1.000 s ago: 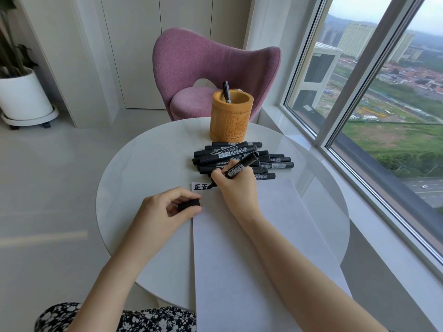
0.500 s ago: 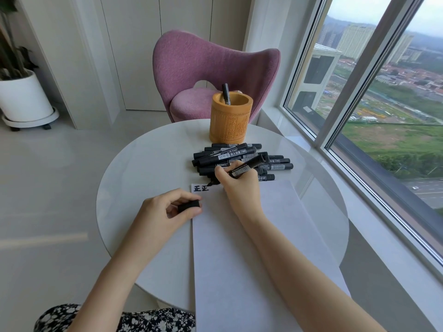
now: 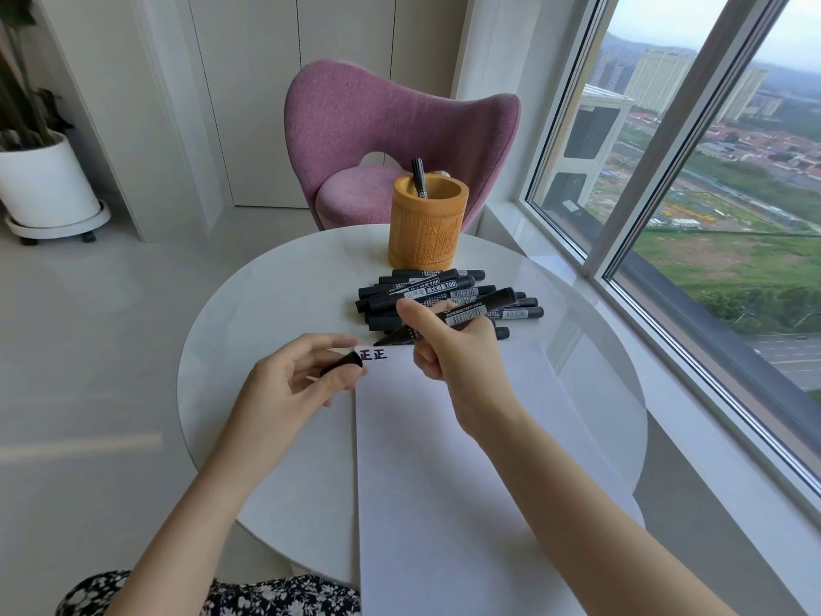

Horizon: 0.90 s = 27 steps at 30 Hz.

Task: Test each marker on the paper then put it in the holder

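Black and uncapped, the marker (image 3: 462, 315) lies slanted in the right hand (image 3: 453, 353), whose fingers and thumb are curled round its barrel. Its tip points down and to the left at the top edge of the paper (image 3: 444, 460); whether the tip touches the sheet cannot be told. Just left of the tip, two bold black characters (image 3: 373, 353) stand in the paper's top left corner. The left hand (image 3: 293, 384) pinches the marker's black cap (image 3: 342, 363) between thumb and fingertips, just beside those characters at the paper's left edge.

Behind the right hand lies a pile of capped black markers (image 3: 426, 289), heaped crosswise between the paper and the holder (image 3: 424, 233). The holder is a yellow-brown carved cylinder standing upright at the far side of the table, just beyond the pile. One black marker in the holder (image 3: 418, 177) leans against its far rim.

All this sits on a round white table (image 3: 266, 313), and the paper reaches past its near rim toward the person. Beyond the table stands a pink upholstered chair (image 3: 377, 126). A white plant pot (image 3: 44, 184) rests on a wheeled tray on the floor at the left. A large window (image 3: 711, 171) on the right looks out over buildings and green land. Dark floral fabric (image 3: 222, 597) shows at the bottom edge.
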Motion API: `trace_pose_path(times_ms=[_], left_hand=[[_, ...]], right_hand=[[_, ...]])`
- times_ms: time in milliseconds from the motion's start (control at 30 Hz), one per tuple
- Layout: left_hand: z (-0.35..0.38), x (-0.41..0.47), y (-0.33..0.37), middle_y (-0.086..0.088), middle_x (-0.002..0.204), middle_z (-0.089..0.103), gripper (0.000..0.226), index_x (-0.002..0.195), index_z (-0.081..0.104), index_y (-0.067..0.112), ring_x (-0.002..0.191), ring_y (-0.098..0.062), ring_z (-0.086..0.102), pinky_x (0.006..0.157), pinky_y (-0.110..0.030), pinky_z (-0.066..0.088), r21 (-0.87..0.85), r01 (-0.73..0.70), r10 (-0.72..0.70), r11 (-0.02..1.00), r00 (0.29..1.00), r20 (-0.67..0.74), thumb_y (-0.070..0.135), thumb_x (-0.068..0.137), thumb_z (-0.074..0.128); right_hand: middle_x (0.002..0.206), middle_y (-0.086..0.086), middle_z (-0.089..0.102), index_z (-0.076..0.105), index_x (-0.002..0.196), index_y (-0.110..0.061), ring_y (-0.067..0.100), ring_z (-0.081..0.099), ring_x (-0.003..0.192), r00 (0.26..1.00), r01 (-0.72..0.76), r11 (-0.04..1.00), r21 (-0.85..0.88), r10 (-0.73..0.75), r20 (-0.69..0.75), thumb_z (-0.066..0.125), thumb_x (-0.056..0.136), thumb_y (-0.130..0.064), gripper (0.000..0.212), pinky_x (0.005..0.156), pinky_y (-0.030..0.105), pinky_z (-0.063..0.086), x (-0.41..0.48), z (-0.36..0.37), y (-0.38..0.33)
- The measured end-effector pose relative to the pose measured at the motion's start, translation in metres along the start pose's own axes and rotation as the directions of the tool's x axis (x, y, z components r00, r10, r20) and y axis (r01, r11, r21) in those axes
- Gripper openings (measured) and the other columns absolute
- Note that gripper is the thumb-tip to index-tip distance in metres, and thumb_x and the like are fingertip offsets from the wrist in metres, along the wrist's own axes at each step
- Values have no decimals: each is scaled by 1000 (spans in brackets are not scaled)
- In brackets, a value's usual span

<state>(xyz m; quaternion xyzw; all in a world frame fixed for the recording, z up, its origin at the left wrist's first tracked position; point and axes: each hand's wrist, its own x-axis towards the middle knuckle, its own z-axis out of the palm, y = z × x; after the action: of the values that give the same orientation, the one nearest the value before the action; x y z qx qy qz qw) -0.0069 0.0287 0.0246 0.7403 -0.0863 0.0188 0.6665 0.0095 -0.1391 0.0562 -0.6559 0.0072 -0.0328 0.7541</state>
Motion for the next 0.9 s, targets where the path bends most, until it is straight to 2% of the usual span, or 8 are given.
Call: trace_pose_path(times_ms=[267, 467, 600, 700, 800, 900], left_hand=[[3, 2, 8, -3, 87, 75, 31, 90, 62, 11, 80, -27, 64, 61, -16, 49, -34, -14, 13, 999, 1000, -19, 28, 66, 71], [6, 1, 13, -1, 85, 75, 29, 87, 63, 11, 74, -13, 66, 64, -16, 51, -30, -14, 13, 999, 1000, -21, 25, 63, 73], [13, 1, 16, -3, 82, 75, 20, 88, 63, 6, 67, -9, 65, 60, -14, 49, -50, -15, 14, 999, 1000, -27, 11, 72, 74], [18, -2, 20, -4, 76, 74, 14, 84, 63, 5, 63, -8, 64, 58, -14, 49, -73, -43, 39, 996, 998, -53, 3, 74, 73], [22, -7, 22, 0, 73, 74, 16, 77, 63, 8, 60, -12, 64, 63, -18, 52, -71, -75, 66, 995, 990, -123, 12, 67, 75], [27, -11, 26, 5, 75, 75, 21, 75, 65, 13, 70, -19, 68, 73, -25, 55, 0, -115, 113, 993, 975, -189, 26, 61, 75]], right_hand=[[47, -3, 25, 32, 57, -18, 15, 18, 45, 1000, -2, 1000, -12, 2, 14, 59, 89, -3, 45, 40, 17, 21, -7, 10, 5], [50, 1, 25, 36, 58, -16, 17, 19, 49, 999, 19, 1000, -21, -19, 30, 62, 89, -6, 42, 42, 19, 21, -10, 7, 1], [44, -5, 31, 38, 57, -14, 12, 23, 42, 994, 43, 999, -30, -39, 100, 61, 90, -2, 41, 41, 17, 23, -13, 11, -1], [41, -10, 34, 38, 55, -13, 7, 27, 38, 993, 62, 998, -27, -60, 97, 60, 89, 1, 43, 41, 16, 25, -15, 13, -2], [41, -9, 33, 40, 57, -10, 10, 25, 39, 995, 82, 996, -46, -79, 55, 60, 88, 1, 39, 41, 18, 25, -15, 14, -3], [44, -5, 30, 44, 62, -6, 12, 23, 42, 997, 70, 997, -32, -69, 22, 60, 87, 2, 31, 41, 19, 23, -16, 16, -4]])
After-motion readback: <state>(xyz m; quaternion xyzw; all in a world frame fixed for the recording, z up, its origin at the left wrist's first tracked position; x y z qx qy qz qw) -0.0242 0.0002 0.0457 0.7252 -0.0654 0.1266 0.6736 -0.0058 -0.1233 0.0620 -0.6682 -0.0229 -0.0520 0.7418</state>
